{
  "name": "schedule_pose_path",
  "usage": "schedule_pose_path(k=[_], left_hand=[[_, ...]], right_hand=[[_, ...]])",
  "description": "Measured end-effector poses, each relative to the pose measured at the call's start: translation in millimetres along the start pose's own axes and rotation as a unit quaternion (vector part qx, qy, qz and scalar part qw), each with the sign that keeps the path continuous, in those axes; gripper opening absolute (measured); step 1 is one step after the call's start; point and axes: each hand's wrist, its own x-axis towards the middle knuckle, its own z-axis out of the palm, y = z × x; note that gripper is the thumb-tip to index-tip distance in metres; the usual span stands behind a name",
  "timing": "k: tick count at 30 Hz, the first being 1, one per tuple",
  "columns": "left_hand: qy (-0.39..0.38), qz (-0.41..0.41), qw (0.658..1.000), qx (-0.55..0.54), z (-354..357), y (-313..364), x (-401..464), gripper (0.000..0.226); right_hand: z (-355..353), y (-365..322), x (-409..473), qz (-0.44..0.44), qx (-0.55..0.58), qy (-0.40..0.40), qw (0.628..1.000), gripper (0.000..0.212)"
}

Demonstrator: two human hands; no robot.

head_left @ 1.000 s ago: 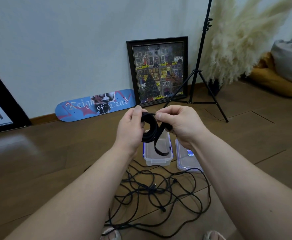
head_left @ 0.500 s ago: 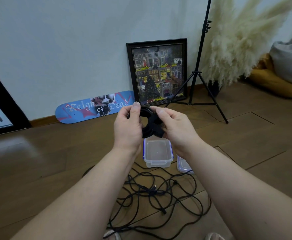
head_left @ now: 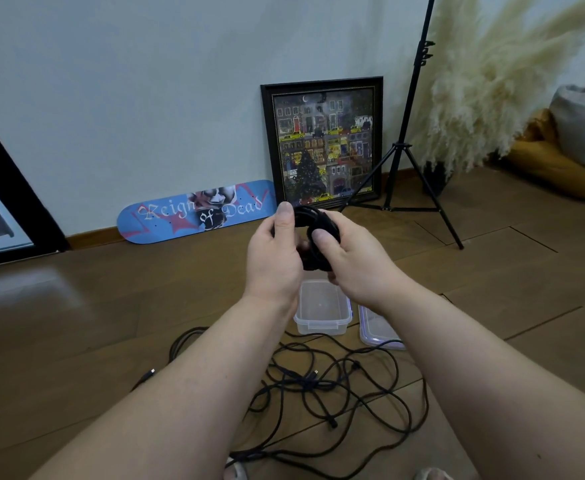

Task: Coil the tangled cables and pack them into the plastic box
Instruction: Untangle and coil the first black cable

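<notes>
there is one view only, from the head of the person. it looks forward and down over both forearms to the wooden floor (head_left: 76,323) and the wall (head_left: 145,98) behind; the hands are near.

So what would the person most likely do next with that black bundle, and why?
Probably lower the coiled cable into the plastic box. Both the left hand and right hand grip it just above the box, which stands open and looks empty, lid beside it.
</notes>
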Motion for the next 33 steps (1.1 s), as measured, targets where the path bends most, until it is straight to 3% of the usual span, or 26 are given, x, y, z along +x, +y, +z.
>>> schedule_pose_path(k=[7,10,15,20,25,27,33], left_hand=[[-0.162,-0.156,0.972,0.067,-19.1,17.1,3.6,0.025],[-0.187,-0.172,0.959,0.122,-23.4,16.6,4.6,0.027],[-0.153,-0.125,0.969,0.147,-16.0,4.2,3.3,0.038],[-0.089,-0.056,0.988,0.113,-8.2,-6.6,4.8,0.03],[-0.018,-0.035,0.997,0.067,-4.5,-1.7,8.4,0.03],[0.0,-0.034,0.997,0.069,-7.6,0.3,11.0,0.039],[0.035,-0.021,0.995,0.093,-15.6,-2.1,16.0,0.041]], right_hand=[[-36.1,-5.1,-0.7,-0.021,-0.181,-0.099,0.978,0.034],[-36.2,-7.8,-2.7,-0.025,-0.212,-0.141,0.967,0.037],[-31.6,-7.4,-1.6,-0.035,-0.227,-0.137,0.964,0.036],[-26.0,-4.3,-3.1,-0.052,-0.204,-0.078,0.974,0.036],[-27.3,-5.0,-6.1,0.004,0.006,0.041,0.999,0.024],[-32.2,-9.3,-9.8,0.015,0.072,0.044,0.996,0.026],[-29.8,-13.9,-21.6,-0.035,-0.12,-0.07,0.99,0.034]])
